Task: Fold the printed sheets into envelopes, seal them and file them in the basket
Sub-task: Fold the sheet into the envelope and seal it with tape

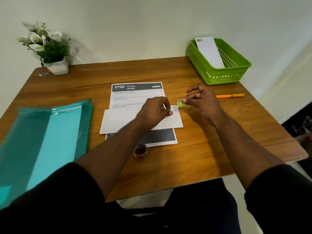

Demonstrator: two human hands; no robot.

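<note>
A white envelope (118,121) is seen lying flat at the centre of the wooden counter (202,149), laid across a printed sheet (137,97) headed "3799 KITCHEN". The sheet's top projects toward 12 o'clock from under the envelope; its dark lower band shows toward 6 o'clock.

The left hand (154,112) is pressed on the envelope's right half, knuckles up, fingers curled down against the paper. No object is seen gripped in it; how tightly the grip is closed cannot be told.

The right hand (200,100) is held just above the counter at 3 o'clock of the envelope's upper right corner. Its grip is pinched, thumb against fingertip, on a small green-yellow sticker or stamp (181,103); which of the two cannot be told. The remaining fingers are curled loosely. The small piece is close to the envelope corner; contact cannot be confirmed.

A green perforated basket (224,76) is noted at 1 o'clock, at the counter's far right corner, with one long white envelope (210,53) leaning inside it. An orange pen (230,95) lies at 3 o'clock, beyond the right hand. A small dark tape roll (140,150) sits at 6 o'clock, touching the sheet's lower edge. A teal plastic folder (42,141) lies at 9 o'clock, and a potted white flower (49,48) stands at 11 o'clock.
</note>
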